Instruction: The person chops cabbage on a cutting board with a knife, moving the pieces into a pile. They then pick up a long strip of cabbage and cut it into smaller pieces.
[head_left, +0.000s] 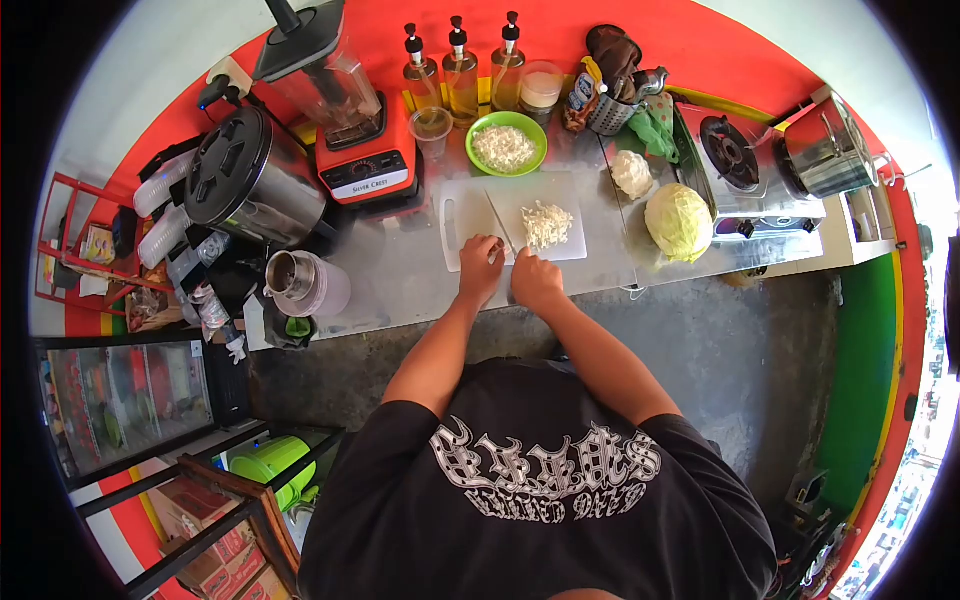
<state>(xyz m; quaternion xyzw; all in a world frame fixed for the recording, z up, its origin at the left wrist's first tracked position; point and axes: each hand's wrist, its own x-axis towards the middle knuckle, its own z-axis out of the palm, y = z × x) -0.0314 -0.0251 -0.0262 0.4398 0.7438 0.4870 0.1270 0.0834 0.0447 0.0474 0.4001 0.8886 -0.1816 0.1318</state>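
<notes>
My right hand [538, 281] grips a knife [498, 217], its blade angled up and left over the white cutting board [461, 217]. To the left of the blade, my left hand [482, 268] has its fingers curled at the board's near edge. A small piece seems to lie at its fingertips, too small to name. On the board's right half is a pile of chopped whitish strips [546, 226], close beside the blade. Behind the board stands a green bowl [541, 153] with similar chopped pieces in it.
A cabbage [680, 222] and a white, lumpy clump [631, 174] sit right of the board. Further right is a gas stove [757, 200] with a steel pot [828, 152]. A red blender [367, 164], pump bottles [460, 85] and a lilac container [325, 290] stand left and behind.
</notes>
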